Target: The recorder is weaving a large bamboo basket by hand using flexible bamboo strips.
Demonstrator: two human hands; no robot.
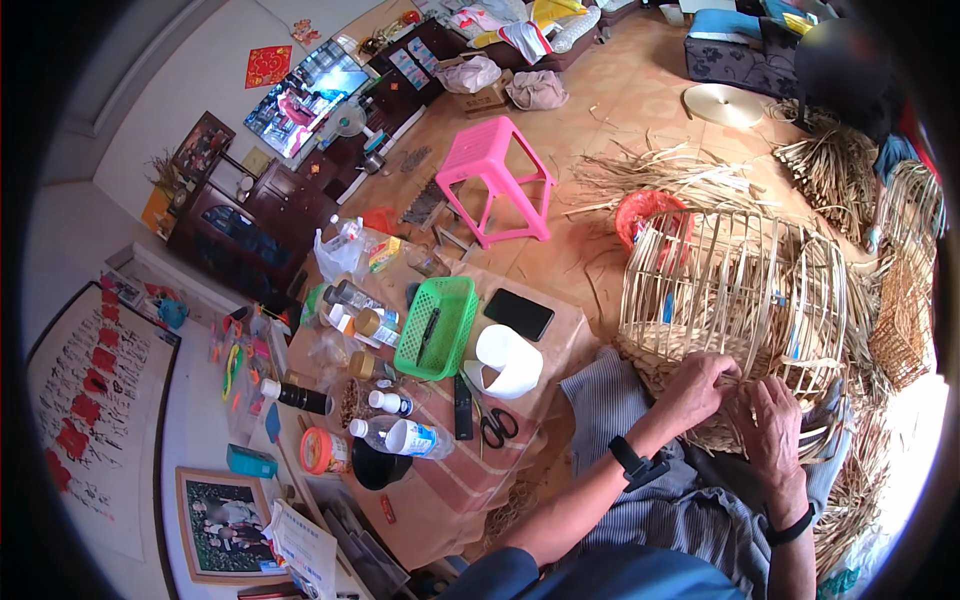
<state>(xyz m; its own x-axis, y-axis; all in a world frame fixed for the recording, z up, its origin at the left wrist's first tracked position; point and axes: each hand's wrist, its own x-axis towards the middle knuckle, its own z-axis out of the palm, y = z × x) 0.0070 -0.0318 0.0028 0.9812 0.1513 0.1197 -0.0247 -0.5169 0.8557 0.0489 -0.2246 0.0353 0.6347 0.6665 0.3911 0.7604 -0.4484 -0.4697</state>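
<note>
A half-woven basket [655, 348] rests on its side at my lap, with pale upright ribs standing bare above a band of woven straw. My left hand [700, 388] has thumb and fingers pinched at the near edge of the weave. Close beside it, my right hand [772, 430] is closed with curled fingers on the same edge. Both seem to grip a straw strip there, though the fingers cover most of it. Blue bits show between the ribs. Striped grey cloth [600, 400] covers my lap beneath the basket.
Left of me, a low table [560, 345] carries scissors [498, 428], a phone [519, 313], a green tray [460, 300], a white paper roll [508, 362] and several bottles. Beyond are a pink stool [480, 145], a red basket [632, 212] and loose straw [680, 175] on the floor.
</note>
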